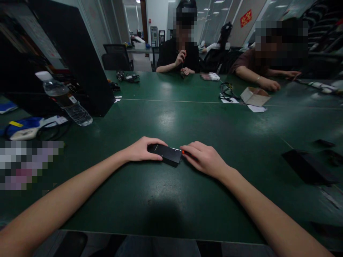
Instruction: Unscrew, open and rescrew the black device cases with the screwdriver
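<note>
My left hand [140,150] grips the left end of a flat black rectangular device [170,155], thumb along the near side and fingers on the far side. The device rests on the green tabletop [166,189], angled slightly down to the right. At its right end is my right hand [205,157], palm down with the fingers closed around a thin tool with an orange part [183,152]. Most of that tool is hidden under the fingers, so its exact kind does not show. I cannot tell whether its tip touches the device.
A plastic bottle [66,101] stands left beside a dark cabinet panel [80,57]. Black adapters [308,166] and cables lie right. Two people sit across the table; one holds an orange-handled tool [183,54]. A small cardboard box [254,96] and coiled cables [227,91] lie far right.
</note>
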The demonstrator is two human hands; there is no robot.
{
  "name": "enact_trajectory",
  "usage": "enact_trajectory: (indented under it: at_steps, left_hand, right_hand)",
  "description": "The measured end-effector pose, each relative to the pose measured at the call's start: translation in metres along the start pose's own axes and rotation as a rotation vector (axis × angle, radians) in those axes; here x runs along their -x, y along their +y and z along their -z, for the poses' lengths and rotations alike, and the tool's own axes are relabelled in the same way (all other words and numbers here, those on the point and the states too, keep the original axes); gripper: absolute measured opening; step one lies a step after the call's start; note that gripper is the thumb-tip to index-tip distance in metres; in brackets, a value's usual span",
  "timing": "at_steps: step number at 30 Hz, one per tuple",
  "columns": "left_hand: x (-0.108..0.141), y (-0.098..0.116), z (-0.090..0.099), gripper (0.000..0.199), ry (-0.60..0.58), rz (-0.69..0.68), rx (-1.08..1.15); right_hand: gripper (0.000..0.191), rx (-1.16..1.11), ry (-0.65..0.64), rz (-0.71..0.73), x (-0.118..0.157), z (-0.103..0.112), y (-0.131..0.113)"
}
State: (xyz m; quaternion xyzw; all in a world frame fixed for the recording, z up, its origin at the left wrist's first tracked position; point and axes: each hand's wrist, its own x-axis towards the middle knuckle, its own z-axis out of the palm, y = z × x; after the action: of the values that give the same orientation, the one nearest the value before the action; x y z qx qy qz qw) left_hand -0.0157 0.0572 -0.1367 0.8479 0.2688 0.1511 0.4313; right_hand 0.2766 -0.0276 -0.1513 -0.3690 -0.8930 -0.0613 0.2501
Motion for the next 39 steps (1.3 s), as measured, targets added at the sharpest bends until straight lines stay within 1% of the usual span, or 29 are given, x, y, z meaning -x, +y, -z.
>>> enact_trajectory:
  at_steps: [6,13,18,24,27,31,36,39]
  left_hand:
    - [-0.001,0.002,-0.001,0.051,-0.009,0.019,0.01]
    - [-0.002,0.0,-0.002,0.053,0.006,-0.005,0.005]
    - [-0.001,0.0,-0.002,0.055,0.008,0.016,-0.008]
    - [-0.001,0.0,-0.004,0.051,0.02,-0.011,0.046]
    - [-0.002,-0.001,-0.004,0.047,0.023,-0.009,0.088]
    - [-0.002,-0.001,-0.005,0.05,0.026,-0.011,0.079]
    - [-0.002,0.001,-0.005,0.051,0.014,-0.019,0.041]
    - [-0.002,0.002,-0.005,0.051,0.001,-0.027,0.022]
  right_hand:
    - [0.028,-0.081,-0.016,-0.004,-0.005,-0.004,0.002]
    - [0.032,-0.226,-0.058,-0.049,-0.004,-0.014,0.005]
    - [0.036,-0.173,-0.101,-0.04,-0.005,-0.017,0.007]
    - [0.035,-0.16,-0.105,-0.075,-0.005,-0.016,0.004]
    - [0.034,-0.179,-0.083,-0.08,-0.004,-0.016,0.003]
    - [0.033,-0.202,-0.063,-0.08,-0.005,-0.019,0.003]
    - [0.028,-0.079,-0.025,-0.104,-0.008,-0.021,0.007]
    - [0.026,-0.07,-0.015,-0.124,-0.006,-0.02,0.011]
